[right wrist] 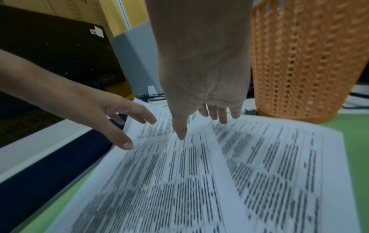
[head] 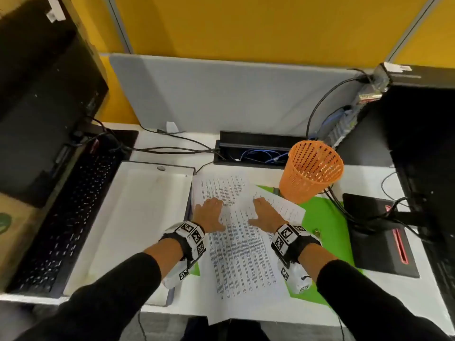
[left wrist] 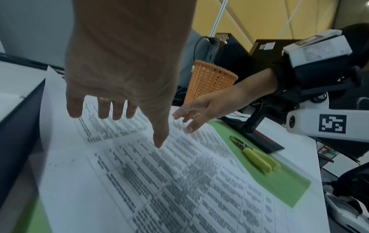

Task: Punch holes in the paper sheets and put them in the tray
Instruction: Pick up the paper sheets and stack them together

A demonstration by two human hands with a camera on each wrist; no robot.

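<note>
Your left hand [head: 208, 212] and right hand [head: 265, 212] hover flat and unclenched over the fanned paper sheets [head: 242, 252], which run lengthwise toward you just right of the tray [head: 103, 217], nearer your left.

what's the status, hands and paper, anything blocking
Left hand and right hand open, flat over the paper sheets. Sheets fanned on green mat, tray holds none. Hole punch untouched; orange basket close behind.

orange basket [head: 310, 171], keyboard [head: 66, 217], green mat [head: 330, 232]
</note>
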